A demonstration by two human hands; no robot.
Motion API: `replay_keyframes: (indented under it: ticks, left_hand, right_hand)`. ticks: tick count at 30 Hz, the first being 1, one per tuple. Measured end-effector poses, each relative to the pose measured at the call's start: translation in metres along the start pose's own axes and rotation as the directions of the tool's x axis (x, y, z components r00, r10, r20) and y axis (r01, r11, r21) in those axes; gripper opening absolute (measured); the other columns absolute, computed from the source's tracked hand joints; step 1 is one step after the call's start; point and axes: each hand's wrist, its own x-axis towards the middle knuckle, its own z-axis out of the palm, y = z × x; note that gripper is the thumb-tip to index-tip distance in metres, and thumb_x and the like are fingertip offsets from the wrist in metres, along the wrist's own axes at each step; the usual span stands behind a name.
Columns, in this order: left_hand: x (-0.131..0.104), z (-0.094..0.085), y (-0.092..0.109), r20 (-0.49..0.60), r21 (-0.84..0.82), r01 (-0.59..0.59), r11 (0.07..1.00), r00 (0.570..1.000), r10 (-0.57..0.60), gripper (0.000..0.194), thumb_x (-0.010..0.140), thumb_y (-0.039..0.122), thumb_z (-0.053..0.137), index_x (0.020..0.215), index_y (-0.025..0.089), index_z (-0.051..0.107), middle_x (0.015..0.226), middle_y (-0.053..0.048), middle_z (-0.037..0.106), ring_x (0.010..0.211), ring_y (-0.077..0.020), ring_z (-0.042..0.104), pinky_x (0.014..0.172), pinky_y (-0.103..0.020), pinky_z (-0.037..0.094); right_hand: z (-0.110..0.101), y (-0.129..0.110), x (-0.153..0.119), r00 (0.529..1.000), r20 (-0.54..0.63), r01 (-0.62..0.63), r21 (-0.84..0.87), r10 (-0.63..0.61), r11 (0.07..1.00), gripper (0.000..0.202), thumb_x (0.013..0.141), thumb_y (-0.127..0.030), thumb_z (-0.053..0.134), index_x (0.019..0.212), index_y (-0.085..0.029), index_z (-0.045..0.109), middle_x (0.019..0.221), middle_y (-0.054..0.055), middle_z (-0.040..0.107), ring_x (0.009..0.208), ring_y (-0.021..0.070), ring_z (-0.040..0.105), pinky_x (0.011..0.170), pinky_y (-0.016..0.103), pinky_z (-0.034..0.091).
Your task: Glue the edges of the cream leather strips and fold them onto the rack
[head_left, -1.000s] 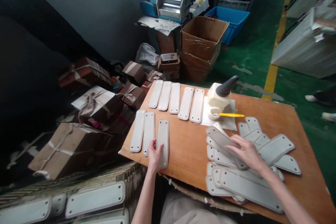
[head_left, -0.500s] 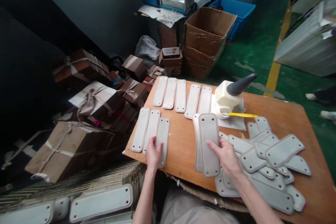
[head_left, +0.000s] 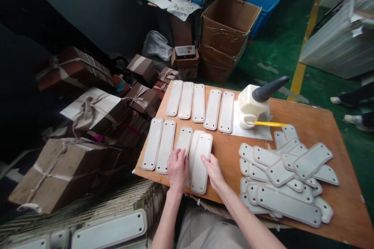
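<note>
My right hand (head_left: 214, 171) grips two overlapping light grey panels (head_left: 201, 159) by their right edge, thumb on the top one. They are long, with rounded corners and dark holes near the ends. Just to their left, my left hand (head_left: 177, 169) has its fingers curled close together over the lower part of another panel (head_left: 185, 137) and at the left edge of the held pair. Its fingertips are partly hidden. Beside it lie two more panels (head_left: 166, 146) in the front row. A back row of several panels (head_left: 199, 103) runs along the far edge of the wooden table (head_left: 224, 151).
A cream bottle (head_left: 253, 99) with a dark nozzle stands on white paper, with a yellow-handled tool (head_left: 269, 123) against it. Loose panels (head_left: 292, 202) are heaped at right. Tied bundles (head_left: 55, 171) crowd the left. A large cardboard box (head_left: 224, 35) stands behind the table.
My right hand has carried its two panels leftward, from beside the heap to the front row. My left hand has shifted slightly right, over the third panel. The view has shifted a little.
</note>
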Motion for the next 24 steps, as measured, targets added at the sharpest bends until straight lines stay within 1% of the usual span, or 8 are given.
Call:
replay_keyframes:
  ticks: [3,7,11,14,16,19,21,24]
  left_hand:
    - [-0.002,0.005,0.005,0.102,-0.066,-0.098,0.993,0.989,0.105,0.034,0.092,0.021,0.042,0.121,0.028,0.06,0.124,-0.01,0.058,0.124,-0.0269,0.047,0.103,-0.044,0.04]
    - [-0.002,0.013,0.006,0.165,0.007,-0.131,0.991,0.978,0.128,0.036,0.089,0.021,0.048,0.121,0.031,0.061,0.131,-0.009,0.055,0.132,-0.0291,0.04,0.107,-0.046,0.036]
    - [0.0,0.021,-0.002,0.128,0.047,-0.149,0.988,0.981,0.142,0.035,0.091,0.022,0.045,0.12,0.028,0.063,0.133,-0.012,0.054,0.132,-0.0303,0.04,0.106,-0.046,0.037]
    - [0.003,0.025,-0.008,0.097,0.053,-0.174,0.983,0.981,0.169,0.034,0.091,0.025,0.042,0.117,0.026,0.065,0.129,-0.013,0.056,0.129,-0.0318,0.043,0.104,-0.049,0.04]
    - [0.006,0.027,-0.01,0.078,0.036,-0.183,0.982,0.981,0.18,0.034,0.091,0.027,0.041,0.116,0.025,0.065,0.127,-0.012,0.057,0.127,-0.0318,0.044,0.103,-0.049,0.041]
    - [0.008,0.027,-0.008,0.04,0.006,-0.197,0.98,0.98,0.196,0.034,0.09,0.03,0.042,0.114,0.024,0.065,0.125,-0.012,0.058,0.126,-0.0323,0.046,0.102,-0.05,0.042]
    - [0.006,0.026,-0.001,0.0,-0.003,-0.204,0.979,0.979,0.204,0.033,0.09,0.033,0.043,0.113,0.023,0.064,0.124,-0.013,0.058,0.126,-0.0335,0.046,0.102,-0.052,0.041]
    - [-0.001,0.024,0.017,-0.042,-0.032,-0.224,0.974,0.974,0.223,0.03,0.089,0.033,0.045,0.111,0.023,0.064,0.123,-0.013,0.058,0.126,-0.0341,0.046,0.102,-0.053,0.042]
  right_hand:
    - [-0.002,0.001,-0.003,1.0,-0.017,0.003,-0.038,-0.003,0.999,0.051,0.072,-0.055,0.069,0.104,-0.015,0.064,0.099,0.01,0.072,0.092,0.0274,0.066,0.087,0.041,0.05]
    - [-0.026,0.006,-0.007,0.986,-0.121,0.071,-0.339,-0.118,0.938,0.045,0.077,-0.057,0.062,0.096,-0.015,0.065,0.099,0.012,0.071,0.091,0.029,0.064,0.082,0.039,0.049]
    - [-0.049,-0.003,0.003,0.973,-0.129,0.087,-0.555,-0.189,0.828,0.036,0.085,-0.051,0.052,0.089,-0.017,0.062,0.091,0.011,0.071,0.082,0.0271,0.064,0.071,0.035,0.049]
    - [-0.053,-0.014,0.015,0.962,-0.172,0.059,-0.622,-0.21,0.78,0.021,0.082,-0.04,0.061,0.084,-0.019,0.059,0.082,0.007,0.069,0.077,0.0254,0.063,0.069,0.033,0.047]
    - [-0.054,-0.02,0.017,0.956,-0.186,0.036,-0.697,-0.229,0.716,0.017,0.079,-0.031,0.065,0.091,-0.021,0.059,0.079,0.004,0.067,0.076,0.0245,0.062,0.071,0.033,0.046]
    - [-0.065,-0.028,0.003,0.958,-0.108,0.074,-0.804,-0.267,0.59,0.038,0.077,-0.018,0.066,0.113,-0.021,0.054,0.089,0.005,0.066,0.079,0.024,0.063,0.073,0.035,0.048]
    - [-0.088,-0.036,-0.016,0.953,0.02,0.188,-0.822,-0.303,0.538,0.042,0.078,-0.013,0.063,0.118,-0.024,0.054,0.099,0.006,0.064,0.084,0.0239,0.063,0.076,0.037,0.05]
    - [-0.153,-0.06,-0.047,0.914,0.189,0.345,-0.828,-0.36,0.443,0.04,0.08,-0.007,0.055,0.115,-0.027,0.059,0.11,0.005,0.062,0.099,0.0236,0.062,0.087,0.037,0.05]
